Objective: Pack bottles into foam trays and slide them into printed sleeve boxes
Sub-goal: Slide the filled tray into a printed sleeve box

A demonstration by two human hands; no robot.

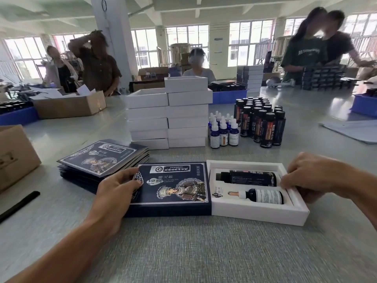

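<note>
On the grey surface [204, 252] right in front of the worker, the printed sleeve box [173, 188] lies flat with the white foam tray [259, 213] butted against its right-hand opening, the tray's left edge just at or inside the sleeve mouth; most of the tray is out in the open. In the tray lie two bottles on their sides: a dark bottle [251, 177] in the far slot and a smaller dropper bottle [263, 196] in the near one.

The left hand [118, 190] grips the sleeve's left end, fingers curled over its top edge. The right hand [310, 176] holds the tray's right end, fingers hooked over the rim.

A stack of flat sleeves [102, 158] sits just beside the left hand. Behind, stacked white boxes [169, 117] and standing bottles [255, 121] stand well apart from the tray. Bare surface stretches toward the near edge. A black pen [20, 205] lies far left.
</note>
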